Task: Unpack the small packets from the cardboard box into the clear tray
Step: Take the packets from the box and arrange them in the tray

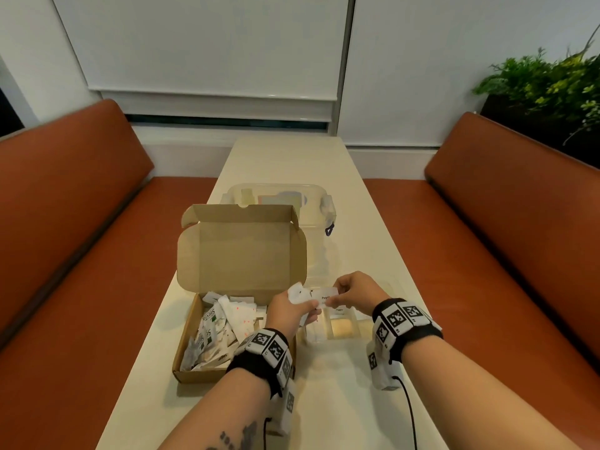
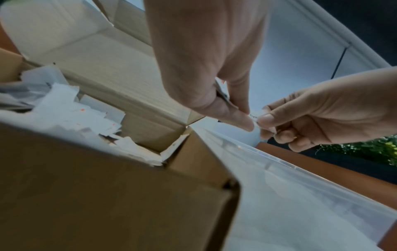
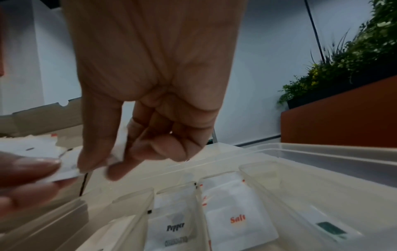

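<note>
The open cardboard box (image 1: 207,319) holds a heap of small white packets (image 1: 220,326). Just right of it lies the clear divided tray (image 1: 360,323), with a Pepper packet (image 3: 174,227) and a Salt packet (image 3: 236,219) in neighbouring compartments. Above the tray's left edge my left hand (image 1: 306,306) grips a small bunch of white packets (image 3: 64,171). My right hand (image 1: 334,298) pinches one white packet (image 1: 324,294) from that bunch between thumb and forefinger. In the left wrist view the two hands meet fingertip to fingertip on the packet (image 2: 254,117).
A clear lidded storage tub (image 1: 321,206) stands behind the box's raised lid (image 1: 242,251). Orange bench seats (image 1: 97,254) flank the narrow cream table (image 1: 324,401). A planter with green plants (image 1: 545,86) sits at the far right.
</note>
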`<action>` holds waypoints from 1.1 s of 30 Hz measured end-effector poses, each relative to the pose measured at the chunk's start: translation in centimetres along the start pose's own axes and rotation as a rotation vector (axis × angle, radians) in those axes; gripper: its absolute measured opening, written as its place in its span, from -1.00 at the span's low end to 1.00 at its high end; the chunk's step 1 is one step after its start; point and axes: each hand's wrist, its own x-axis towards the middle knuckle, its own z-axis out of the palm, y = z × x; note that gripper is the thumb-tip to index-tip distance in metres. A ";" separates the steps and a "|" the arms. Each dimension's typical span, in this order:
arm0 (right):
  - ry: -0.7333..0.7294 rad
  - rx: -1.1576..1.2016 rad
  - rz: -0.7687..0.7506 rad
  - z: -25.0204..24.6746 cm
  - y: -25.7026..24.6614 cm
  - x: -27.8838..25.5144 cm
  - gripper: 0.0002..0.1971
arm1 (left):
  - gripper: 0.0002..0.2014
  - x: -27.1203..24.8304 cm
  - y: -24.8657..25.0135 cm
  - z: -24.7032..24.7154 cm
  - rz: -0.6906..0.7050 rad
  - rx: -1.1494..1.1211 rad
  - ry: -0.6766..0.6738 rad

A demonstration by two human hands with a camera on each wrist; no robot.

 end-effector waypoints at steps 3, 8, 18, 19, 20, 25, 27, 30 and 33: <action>0.013 -0.017 -0.042 -0.1 -0.1 -0.3 -0.86 | -0.78 0.1 -0.3 0.3 -0.002 0.046 -0.019; 0.076 -0.100 -0.001 -0.6 -0.1 -0.1 -0.97 | -0.89 0.0 -0.8 0.3 0.015 0.100 -0.003; 0.040 -0.348 0.136 0.0 0.7 1.0 -0.89 | -0.90 -0.2 -1.2 -0.3 0.039 0.116 0.051; 0.003 -0.355 0.143 0.1 0.6 1.1 -0.88 | -0.89 -0.2 -1.2 -0.3 0.046 0.116 0.049; -0.028 -0.356 0.151 0.2 0.5 1.2 -0.87 | -0.89 -0.2 -1.3 -0.4 0.054 0.123 0.047; 0.010 -0.369 0.153 0.7 0.5 1.8 -0.88 | -0.89 0.0 -1.4 -0.6 0.053 0.140 0.032; 0.052 -0.356 0.158 0.7 0.7 1.9 -0.90 | -0.90 0.0 -1.5 -0.7 0.058 0.149 0.028; 0.040 -0.364 0.193 0.6 0.9 1.8 -0.92 | -0.93 0.0 -1.5 -0.8 0.087 0.236 0.014; 0.007 -0.382 0.206 0.7 1.2 1.6 -0.90 | -0.93 0.0 -1.6 -0.9 0.091 0.222 0.012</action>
